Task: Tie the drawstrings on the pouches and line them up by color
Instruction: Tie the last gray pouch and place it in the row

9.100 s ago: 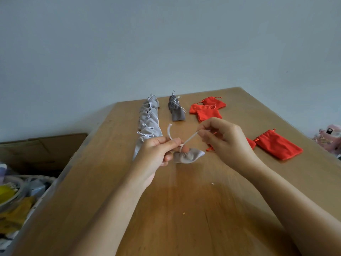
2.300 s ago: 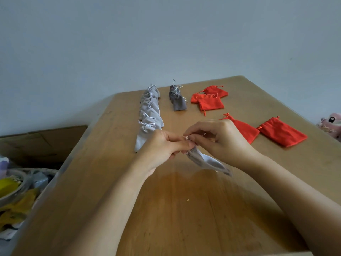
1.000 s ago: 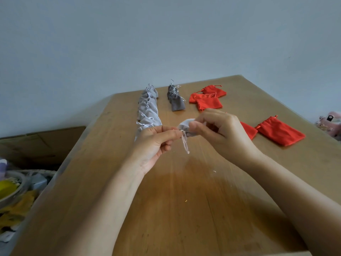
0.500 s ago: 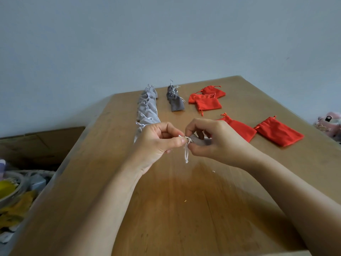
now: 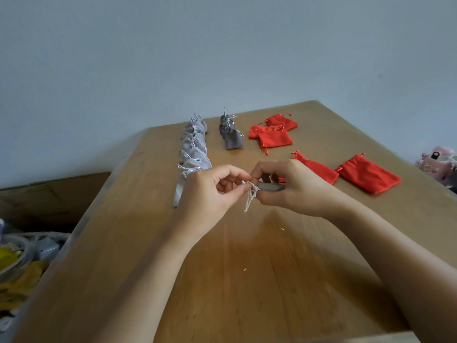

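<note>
over wooden table (image 5: 222,268), right hand (image 5: 294,186) grips grey pouch (image 5: 269,187); left hand (image 5: 210,191) pinches drawstring (image 5: 249,196).

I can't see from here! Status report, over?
Left hand pinches white drawstring. Right hand grips grey pouch, above table. Nothing in the way.

Five red pouches (image 5: 274,139), two grey rows (image 5: 195,149), one held pouch (image 5: 270,187).

No text, label, brand, number or sign is legible on the pouches (image 5: 272,139), the table (image 5: 247,280), the wall (image 5: 222,45) or the pink object (image 5: 439,162) at the right edge
</note>
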`<state>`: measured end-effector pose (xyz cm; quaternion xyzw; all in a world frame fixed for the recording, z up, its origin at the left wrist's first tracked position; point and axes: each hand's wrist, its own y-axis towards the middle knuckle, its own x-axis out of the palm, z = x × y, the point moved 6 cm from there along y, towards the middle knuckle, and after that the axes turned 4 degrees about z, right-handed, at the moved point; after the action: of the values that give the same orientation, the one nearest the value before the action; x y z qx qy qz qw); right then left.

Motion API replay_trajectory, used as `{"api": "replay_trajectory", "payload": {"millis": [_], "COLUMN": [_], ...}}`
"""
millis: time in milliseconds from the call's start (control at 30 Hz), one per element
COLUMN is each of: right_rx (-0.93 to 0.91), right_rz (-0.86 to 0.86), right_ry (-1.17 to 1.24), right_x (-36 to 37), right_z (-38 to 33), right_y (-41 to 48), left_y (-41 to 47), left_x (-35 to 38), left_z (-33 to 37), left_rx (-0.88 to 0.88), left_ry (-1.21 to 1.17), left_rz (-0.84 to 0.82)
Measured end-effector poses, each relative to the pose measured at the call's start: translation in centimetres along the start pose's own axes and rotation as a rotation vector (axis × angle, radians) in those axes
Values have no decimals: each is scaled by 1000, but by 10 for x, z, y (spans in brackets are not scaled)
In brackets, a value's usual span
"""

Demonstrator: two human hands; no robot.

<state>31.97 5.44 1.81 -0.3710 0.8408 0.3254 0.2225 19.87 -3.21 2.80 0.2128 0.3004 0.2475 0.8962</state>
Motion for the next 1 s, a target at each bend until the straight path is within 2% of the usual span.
{"api": "replay_trajectory", "payload": {"millis": [100,267,400,633,800,1000], "right_rx": [23,133,175,176,170,159], "right_rz": [-21,-129,-205,-107,-90,-124], "right_ry": [47,388,586,405,275,254], "right_x": [2,6,12,8,9,12], "right_z": [2,4,6,13,18,17], "right_y": [0,0,0,4,6,5], "left_y": [-2,0,0,-1,-4,-5], "left_x": [2,2,2,2,3,8], "left_z": [6,-1,-4,-5,1,5], "left_rx": [89,-109,-174,-131,61,247], "left_ry": [106,-108,-184,-49,176,265], "left_rz": [18,-27,-68,-11,11,-54]}}
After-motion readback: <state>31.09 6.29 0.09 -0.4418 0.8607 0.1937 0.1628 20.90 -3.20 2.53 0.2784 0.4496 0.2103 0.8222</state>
